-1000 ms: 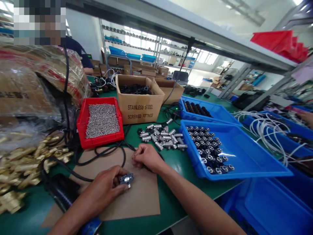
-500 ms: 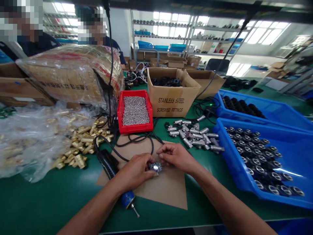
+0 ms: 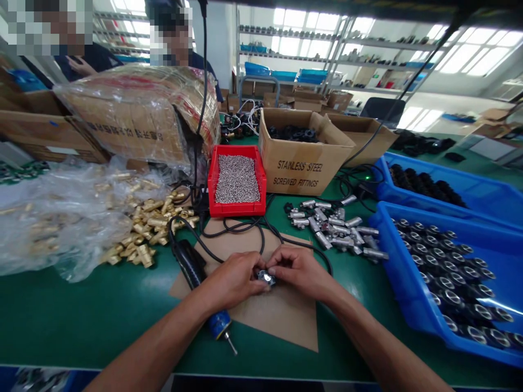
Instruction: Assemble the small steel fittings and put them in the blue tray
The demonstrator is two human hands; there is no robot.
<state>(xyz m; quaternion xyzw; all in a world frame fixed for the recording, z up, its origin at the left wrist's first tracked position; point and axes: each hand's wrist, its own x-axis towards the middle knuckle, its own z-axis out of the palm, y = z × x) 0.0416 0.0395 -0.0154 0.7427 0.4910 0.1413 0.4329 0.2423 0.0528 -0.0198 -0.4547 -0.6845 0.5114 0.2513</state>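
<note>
Right hand point(image 3: 300, 269) has closed in since the earlier frame, fingertips now up against the small metal part point(image 3: 266, 278) beside the left hand point(image 3: 237, 280). Left thumb and fingers grasp that part just over the brown sheet point(image 3: 286, 321); the right is bunched at its edge (whether it pinches something tiny, I cannot tell). Under the left forearm lies the power driver point(image 3: 220, 325), out of both hands. Beyond the grip sits the red bin point(image 3: 237, 209) of little silver pieces; ahead and right, loose silver fittings point(image 3: 335, 224).

Progress, as I judge it: handwork on this one piece is under way, and it's still out of the blue tray point(image 3: 392, 272) to the right, where rows of black-and-silver pieces point(image 3: 445, 267) stand. How many remain, no telling. Past the bin, the carton point(image 3: 294, 174) reads "STAINLESS STEEL SCREWED FITTINGS"; printing on the wrapped box point(image 3: 134, 125), farther left, is too blurred to read. No brand legible.
</note>
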